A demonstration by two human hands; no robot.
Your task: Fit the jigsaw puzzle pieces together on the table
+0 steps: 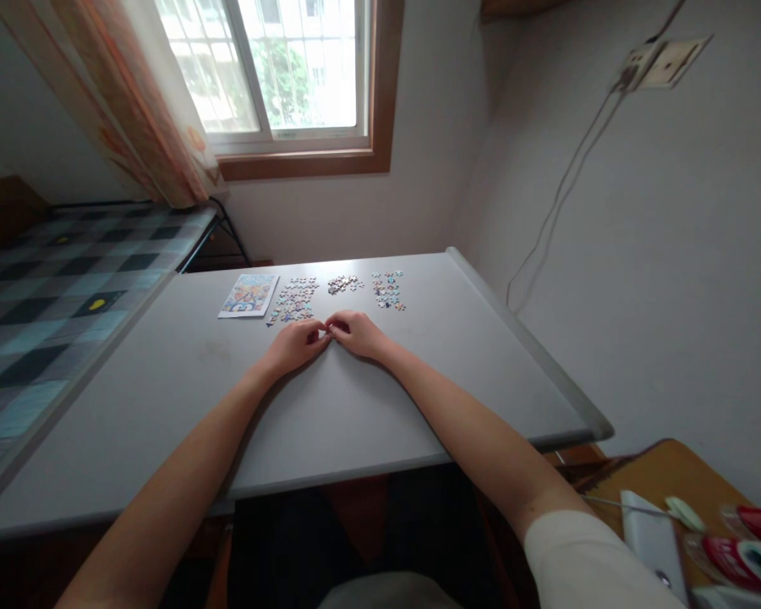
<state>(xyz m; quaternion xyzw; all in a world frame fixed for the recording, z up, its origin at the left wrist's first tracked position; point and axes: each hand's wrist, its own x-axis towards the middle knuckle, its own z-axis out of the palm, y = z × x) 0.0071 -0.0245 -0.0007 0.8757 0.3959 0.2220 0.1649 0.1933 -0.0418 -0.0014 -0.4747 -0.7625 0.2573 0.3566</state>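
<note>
My left hand (295, 345) and my right hand (358, 333) meet over the white table, fingertips touching. Both are closed in a pinch on what looks like a tiny jigsaw piece (328, 329), mostly hidden by the fingers. Just beyond my left hand, several jigsaw pieces (297, 299) are spread in rough rows. Past the fingertips sits a heaped cluster of pieces (342, 285). Another group of pieces (388, 290) lies spread out beyond my right hand. A printed picture card (249, 296) with a colourful scene rests flat left of the pieces.
The white table (165, 406) has a raised rim on its right (533, 347). A bed with a checked cover (101, 296) adjoins its left side. At lower right, a wooden stool or chair (685, 461) carries a white box and red-labelled bottles (745, 558). Cables hang from a wall socket (656, 66).
</note>
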